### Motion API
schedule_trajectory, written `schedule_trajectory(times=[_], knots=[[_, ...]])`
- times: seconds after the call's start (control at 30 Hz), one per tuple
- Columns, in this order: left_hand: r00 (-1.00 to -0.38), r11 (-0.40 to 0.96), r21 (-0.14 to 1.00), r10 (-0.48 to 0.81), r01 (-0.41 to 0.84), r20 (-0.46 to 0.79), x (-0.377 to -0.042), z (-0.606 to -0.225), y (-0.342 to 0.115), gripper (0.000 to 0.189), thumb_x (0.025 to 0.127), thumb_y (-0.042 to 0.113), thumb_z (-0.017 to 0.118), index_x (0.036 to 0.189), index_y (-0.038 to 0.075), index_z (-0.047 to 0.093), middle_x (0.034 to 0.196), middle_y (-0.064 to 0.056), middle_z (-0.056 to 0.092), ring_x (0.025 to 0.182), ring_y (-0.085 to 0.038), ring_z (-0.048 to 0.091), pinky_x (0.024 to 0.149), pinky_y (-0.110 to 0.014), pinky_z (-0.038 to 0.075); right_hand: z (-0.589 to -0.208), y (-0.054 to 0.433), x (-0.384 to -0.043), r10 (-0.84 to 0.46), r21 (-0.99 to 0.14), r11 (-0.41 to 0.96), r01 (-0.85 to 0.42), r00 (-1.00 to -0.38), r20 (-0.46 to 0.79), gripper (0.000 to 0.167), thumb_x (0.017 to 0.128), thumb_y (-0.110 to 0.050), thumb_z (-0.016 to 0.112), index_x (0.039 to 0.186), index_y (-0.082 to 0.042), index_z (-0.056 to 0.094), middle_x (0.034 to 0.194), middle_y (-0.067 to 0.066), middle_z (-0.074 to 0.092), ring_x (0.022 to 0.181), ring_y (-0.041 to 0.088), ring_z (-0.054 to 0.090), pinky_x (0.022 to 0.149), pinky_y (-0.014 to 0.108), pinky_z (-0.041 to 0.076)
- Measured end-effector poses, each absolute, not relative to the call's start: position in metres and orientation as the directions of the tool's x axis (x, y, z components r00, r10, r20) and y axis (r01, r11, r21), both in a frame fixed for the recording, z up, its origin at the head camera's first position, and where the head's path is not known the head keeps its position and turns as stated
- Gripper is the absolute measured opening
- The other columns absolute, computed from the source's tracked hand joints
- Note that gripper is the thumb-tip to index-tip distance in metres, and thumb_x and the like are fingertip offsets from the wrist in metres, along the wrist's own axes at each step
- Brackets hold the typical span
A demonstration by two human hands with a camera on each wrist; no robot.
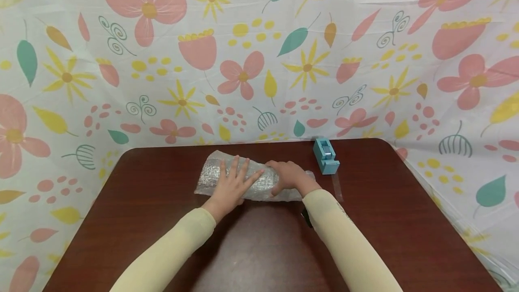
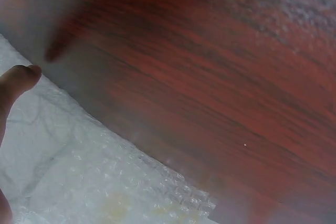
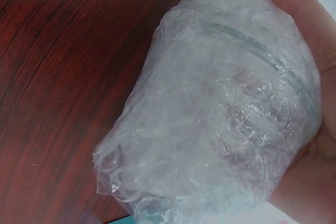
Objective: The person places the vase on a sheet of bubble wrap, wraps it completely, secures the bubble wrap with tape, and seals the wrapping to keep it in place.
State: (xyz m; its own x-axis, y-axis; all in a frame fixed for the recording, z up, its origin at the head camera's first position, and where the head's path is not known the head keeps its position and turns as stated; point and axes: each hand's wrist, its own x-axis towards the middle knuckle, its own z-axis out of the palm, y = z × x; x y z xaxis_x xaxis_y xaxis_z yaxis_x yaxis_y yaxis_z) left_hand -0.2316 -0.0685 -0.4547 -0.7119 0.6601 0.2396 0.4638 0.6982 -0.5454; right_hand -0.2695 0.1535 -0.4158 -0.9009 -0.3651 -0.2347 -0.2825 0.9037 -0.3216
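A long bundle of clear bubble wrap point(image 1: 210, 175) lies across the far half of the table. My left hand point(image 1: 230, 188) rests on its left part with the fingers spread and fairly straight. Around the right part curls my right hand point(image 1: 289, 177), gripping it with thumb and fingers. In the right wrist view the wrapped bundle point(image 3: 210, 108) is rounded, with crumpled wrap at its end; a curved greenish line shows on or through it. What is inside cannot be made out. The left wrist view has my left thumb point(image 2: 20, 80) over the flat bubble wrap point(image 2: 89, 156).
A light blue tape dispenser point(image 1: 325, 154) stands behind and right of the bundle. A strip of clear tape point(image 1: 337, 188) extends from near it over the dark brown table point(image 1: 259, 251). Behind the table hangs a flower-patterned sheet point(image 1: 243, 26).
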Motion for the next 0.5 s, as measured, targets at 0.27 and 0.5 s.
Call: schedule_trajectory(times=[0.27, 0.5], knots=[[-0.712, 0.699, -0.542, 0.661, 0.467, 0.238, -0.2363, -0.4547, -0.0675, 0.115, 0.069, 0.072, 0.081, 0.162, 0.035, 0.025, 0.153, -0.012, 0.048, 0.142, -0.039, 0.047, 0.108, -0.058, 0.048, -0.4146, 0.1521, -0.2743, -0.357, -0.334, 0.906, -0.260, -0.893, -0.274, 0.089, 0.071, -0.031, 0.093, 0.149, -0.017, 0.051, 0.147, 0.010, 0.061, 0.130, 0.037, 0.058, 0.110, 0.054, 0.049], [-0.699, 0.685, -0.552, 0.675, 0.475, 0.237, -0.2383, -0.4532, -0.0646, 0.114, 0.069, 0.073, 0.080, 0.161, 0.032, 0.028, 0.150, -0.013, 0.050, 0.140, -0.040, 0.049, 0.106, -0.055, 0.050, -0.4141, 0.1550, -0.2767, -0.353, -0.346, 0.906, -0.245, -0.887, -0.298, 0.092, 0.072, -0.032, 0.092, 0.151, -0.017, 0.049, 0.148, 0.010, 0.060, 0.129, 0.035, 0.059, 0.110, 0.055, 0.049]])
